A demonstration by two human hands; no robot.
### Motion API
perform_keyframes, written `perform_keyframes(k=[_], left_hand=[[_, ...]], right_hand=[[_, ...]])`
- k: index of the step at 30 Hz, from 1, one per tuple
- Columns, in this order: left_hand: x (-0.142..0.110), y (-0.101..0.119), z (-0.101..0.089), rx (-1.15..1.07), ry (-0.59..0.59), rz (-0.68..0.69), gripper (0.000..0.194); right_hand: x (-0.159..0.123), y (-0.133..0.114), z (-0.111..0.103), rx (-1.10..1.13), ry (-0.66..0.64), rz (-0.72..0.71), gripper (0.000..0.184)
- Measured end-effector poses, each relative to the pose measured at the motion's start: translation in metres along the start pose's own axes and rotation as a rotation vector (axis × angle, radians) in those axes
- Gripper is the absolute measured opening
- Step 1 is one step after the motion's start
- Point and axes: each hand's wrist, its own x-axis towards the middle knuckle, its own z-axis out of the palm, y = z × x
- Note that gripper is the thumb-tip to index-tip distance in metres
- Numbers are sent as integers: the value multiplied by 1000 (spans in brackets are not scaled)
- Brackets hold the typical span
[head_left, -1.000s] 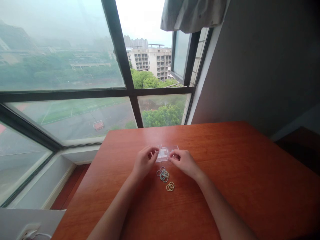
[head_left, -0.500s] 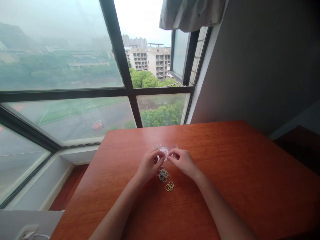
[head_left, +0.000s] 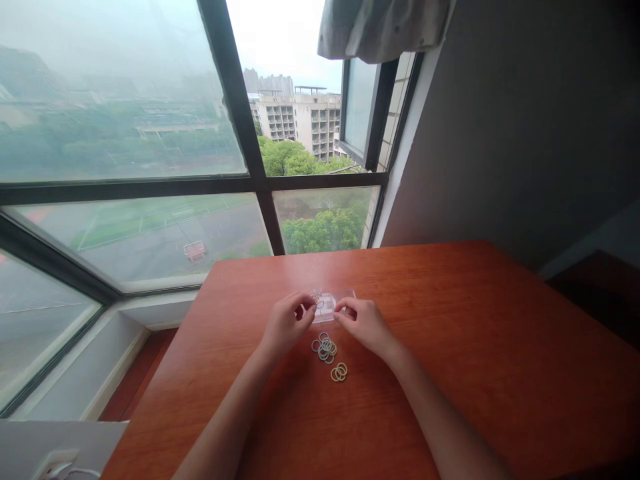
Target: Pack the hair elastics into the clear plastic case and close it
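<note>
A small clear plastic box (head_left: 330,301) lies on the red-brown wooden table (head_left: 475,347), with a dark ring visible inside it. My left hand (head_left: 287,325) pinches at the box's left side with curled fingers. My right hand (head_left: 363,322) pinches at its right front edge. Just in front of the box, between my hands, lies a cluster of several small elastic rings (head_left: 325,347) in grey, blue and tan. A separate little pair of tan rings (head_left: 339,372) lies nearer to me.
A large window (head_left: 150,147) runs along the table's far and left sides. A dark wall (head_left: 525,120) stands on the right. A curtain (head_left: 380,27) hangs above. A white socket with a cable (head_left: 55,467) sits at the lower left.
My hands came together over the box, then drew slightly apart again. The rings on the table have not moved.
</note>
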Motion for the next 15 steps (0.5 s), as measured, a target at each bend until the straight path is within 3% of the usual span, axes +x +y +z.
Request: perform_keyframes(k=[7, 15], left_hand=[[1, -15, -13, 133, -79, -56, 9], [0, -15, -17, 138, -40, -37, 11]], right_hand=[[-6, -4, 17, -181, -122, -31, 8], [-10, -9, 24, -320, -194, -30, 8]])
